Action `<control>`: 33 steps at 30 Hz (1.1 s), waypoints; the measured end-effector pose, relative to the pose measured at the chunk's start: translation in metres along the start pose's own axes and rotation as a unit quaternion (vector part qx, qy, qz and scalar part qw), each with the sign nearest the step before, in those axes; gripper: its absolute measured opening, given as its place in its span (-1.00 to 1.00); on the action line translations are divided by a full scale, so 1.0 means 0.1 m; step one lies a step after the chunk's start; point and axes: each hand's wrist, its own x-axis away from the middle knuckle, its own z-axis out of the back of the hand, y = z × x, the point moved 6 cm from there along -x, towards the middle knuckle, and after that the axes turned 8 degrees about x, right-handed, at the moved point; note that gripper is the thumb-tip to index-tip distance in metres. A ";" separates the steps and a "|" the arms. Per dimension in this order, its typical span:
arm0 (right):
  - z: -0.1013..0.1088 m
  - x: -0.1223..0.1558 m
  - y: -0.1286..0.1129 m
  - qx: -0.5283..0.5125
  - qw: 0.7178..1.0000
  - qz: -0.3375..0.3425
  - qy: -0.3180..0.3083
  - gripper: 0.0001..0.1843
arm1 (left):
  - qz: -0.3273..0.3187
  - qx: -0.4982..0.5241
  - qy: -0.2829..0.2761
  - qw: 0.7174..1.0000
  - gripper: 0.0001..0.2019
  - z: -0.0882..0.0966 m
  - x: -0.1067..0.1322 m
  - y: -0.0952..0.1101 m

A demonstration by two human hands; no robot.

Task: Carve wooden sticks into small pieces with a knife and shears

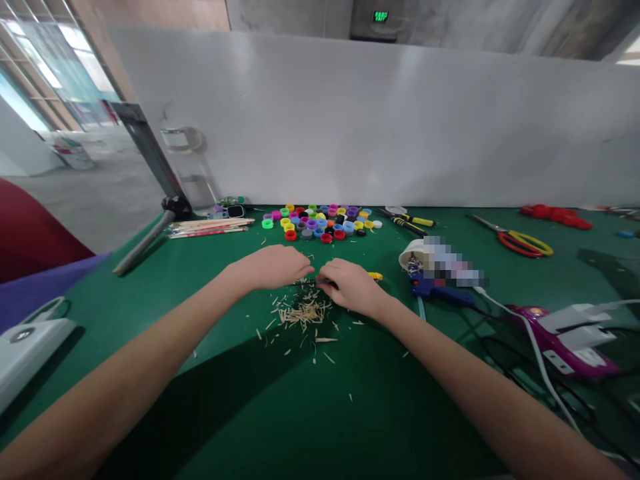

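My left hand is closed, its fingertips pinched together above a pile of pale wood shavings. What it pinches is too small to make out. Close beside it, my right hand is wrapped round what looks like a utility knife, with a grey blade-like piece showing at the fingertips. A yellow end shows behind that hand. Between the hands runs a thin dark line just over the shavings. Loose slivers lie scattered on the green tabletop around the pile.
Colourful bottle caps lie at the back, with thin wooden sticks to their left. At right are a white cup, a blue glue gun, scissors and a purple power strip with cables. A white panel closes the back.
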 end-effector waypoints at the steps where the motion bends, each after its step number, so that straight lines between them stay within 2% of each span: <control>1: -0.02 -0.01 0.01 -0.005 1.000 -0.002 -0.005 -0.93 | -0.008 0.003 0.000 1.000 -0.57 0.00 0.00 0.01; 6: -0.07 -0.03 0.04 0.002 1.000 -0.005 -0.029 -0.96 | -0.031 0.003 0.024 0.999 -0.60 0.01 -0.02 0.08; 12: -0.03 0.03 -0.04 0.002 0.999 0.015 -0.031 -0.96 | 0.020 -0.012 0.024 0.999 -0.56 -0.01 -0.02 -0.01; 17: 0.04 0.06 -0.04 0.006 1.000 0.013 0.005 -0.89 | 0.042 -0.003 0.016 0.999 -0.51 0.00 -0.01 -0.11; 26: 0.02 -0.02 0.03 -0.022 1.000 -0.001 -0.007 -0.93 | -0.011 0.014 0.013 1.000 -0.54 0.00 -0.02 -0.04; 33: -0.03 -0.06 0.07 -0.016 0.999 -0.003 -0.032 -0.95 | -0.015 0.015 0.019 1.000 -0.54 -0.01 -0.04 0.00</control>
